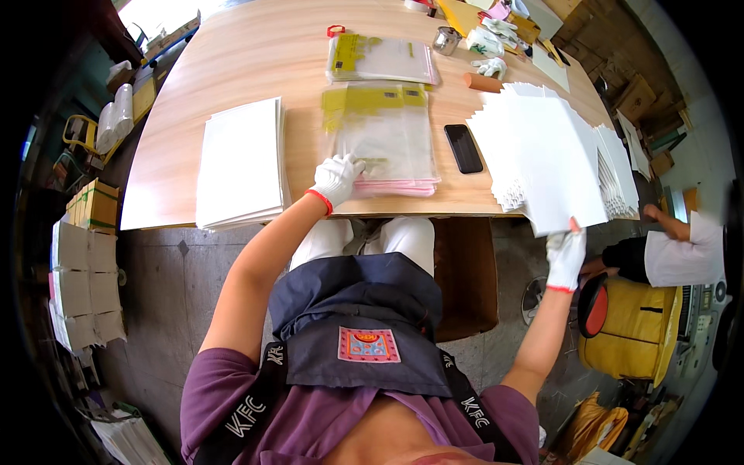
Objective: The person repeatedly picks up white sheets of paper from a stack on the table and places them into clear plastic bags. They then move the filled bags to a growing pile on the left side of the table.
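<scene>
My left hand (338, 179), in a white knit glove with a red cuff, rests at the near left part of a stack of clear plastic bags (395, 147). Its fingers are bent and pressed together on the top bag. These bags have a yellow-green printed band at the far end and pink near edges. At the table's right, my right hand (566, 252), also gloved, grips the near corner of a white sheet (554, 155) between thumb and fingers. That sheet lies over a fanned pile of white sheets (496, 132) and sticks out past the table edge.
A neat white stack (242, 163) lies on the left. Between bags and sheets is a black phone (463, 149). Farther back are more bags (384, 60), a metal cup (447, 40), a brown roll (483, 82) and loose gloves (490, 67). Another person (682, 248) sits at right.
</scene>
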Demonstrator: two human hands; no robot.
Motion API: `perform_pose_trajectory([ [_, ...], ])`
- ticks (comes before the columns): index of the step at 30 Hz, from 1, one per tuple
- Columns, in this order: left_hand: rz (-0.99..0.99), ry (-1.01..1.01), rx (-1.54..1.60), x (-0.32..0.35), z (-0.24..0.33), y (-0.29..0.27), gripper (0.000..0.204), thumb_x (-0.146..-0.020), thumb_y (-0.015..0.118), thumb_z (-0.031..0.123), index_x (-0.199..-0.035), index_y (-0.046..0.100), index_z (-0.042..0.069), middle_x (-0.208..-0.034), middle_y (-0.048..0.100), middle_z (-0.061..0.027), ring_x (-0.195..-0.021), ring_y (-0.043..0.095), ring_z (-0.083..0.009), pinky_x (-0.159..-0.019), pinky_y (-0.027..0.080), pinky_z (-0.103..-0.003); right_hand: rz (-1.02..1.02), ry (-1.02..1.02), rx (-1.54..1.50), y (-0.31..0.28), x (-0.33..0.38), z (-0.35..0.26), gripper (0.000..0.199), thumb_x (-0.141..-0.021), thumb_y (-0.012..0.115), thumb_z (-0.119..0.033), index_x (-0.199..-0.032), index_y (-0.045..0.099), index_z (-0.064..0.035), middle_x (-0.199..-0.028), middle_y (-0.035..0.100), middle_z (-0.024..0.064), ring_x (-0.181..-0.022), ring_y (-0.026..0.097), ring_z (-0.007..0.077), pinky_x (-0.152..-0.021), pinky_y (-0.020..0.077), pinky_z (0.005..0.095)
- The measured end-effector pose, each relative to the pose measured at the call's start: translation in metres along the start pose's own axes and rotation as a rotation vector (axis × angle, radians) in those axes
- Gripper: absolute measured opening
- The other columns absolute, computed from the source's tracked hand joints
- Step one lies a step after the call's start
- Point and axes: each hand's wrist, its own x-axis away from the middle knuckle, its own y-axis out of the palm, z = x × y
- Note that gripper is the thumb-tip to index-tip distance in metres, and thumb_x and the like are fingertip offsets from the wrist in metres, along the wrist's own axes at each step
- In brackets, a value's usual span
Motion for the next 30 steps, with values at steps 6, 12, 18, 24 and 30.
perform_pose_trajectory([
  [6,0.046,-0.037,0.172,-0.010,-0.019,0.010,0.031,-0.078,0.056,0.006,-0.105,0.061,0.019,-0.113,0.058,-0.0030,-0.102,0.058,-0.0262,-0.082,0.050,-0.040,-0.321,0.347,0.231,0.016,0.092,0.078,0.052,-0.082,0.056,-0.018,-0.127,0.045,0.0065,-0.117,0.059,0.0153,-0.102,0.061,0.0235,-0.084,0.0518,0.0343],
  [12,0.275,0.008,0.265,0.011,-0.031,0.015,0.029,-0.075,0.057,0.006,-0.101,0.064,0.018,-0.110,0.060,-0.0022,-0.104,0.056,-0.0265,-0.081,0.051,-0.040,-0.227,0.497,0.054,0.003,0.124,0.146,0.052,-0.084,0.055,-0.015,-0.132,0.043,-0.0002,-0.123,0.057,0.0126,-0.111,0.057,0.0255,-0.090,0.0491,0.0356],
  [18,0.337,-0.023,0.325,0.009,-0.031,0.009,0.022,-0.078,0.055,0.008,-0.094,0.067,0.017,-0.095,0.063,-0.0037,-0.088,0.061,-0.0251,-0.071,0.051,-0.039,-0.018,0.477,-0.102,-0.012,0.121,0.185,0.043,-0.085,0.056,-0.009,-0.127,0.048,-0.0021,-0.121,0.058,0.0128,-0.110,0.059,0.0279,-0.090,0.0512,0.0413],
  [24,0.230,0.115,0.634,0.017,-0.032,-0.008,0.038,-0.076,0.050,-0.002,-0.105,0.065,0.018,-0.084,0.057,-0.0067,-0.074,0.060,-0.0252,-0.065,0.048,-0.034,-0.090,0.492,-0.135,-0.017,0.110,0.187,0.038,-0.087,0.055,-0.009,-0.123,0.051,0.0020,-0.116,0.061,0.0157,-0.106,0.061,0.0279,-0.088,0.0525,0.0398],
  [30,0.275,0.144,0.560,0.042,-0.009,-0.013,0.047,-0.072,0.056,-0.006,-0.115,0.060,0.014,-0.083,0.056,-0.0082,-0.074,0.059,-0.0255,-0.069,0.050,-0.035,-0.246,0.522,-0.230,-0.004,0.123,0.197,0.036,-0.088,0.058,-0.010,-0.121,0.052,0.0014,-0.114,0.062,0.0119,-0.103,0.062,0.0221,-0.085,0.0539,0.0346],
])
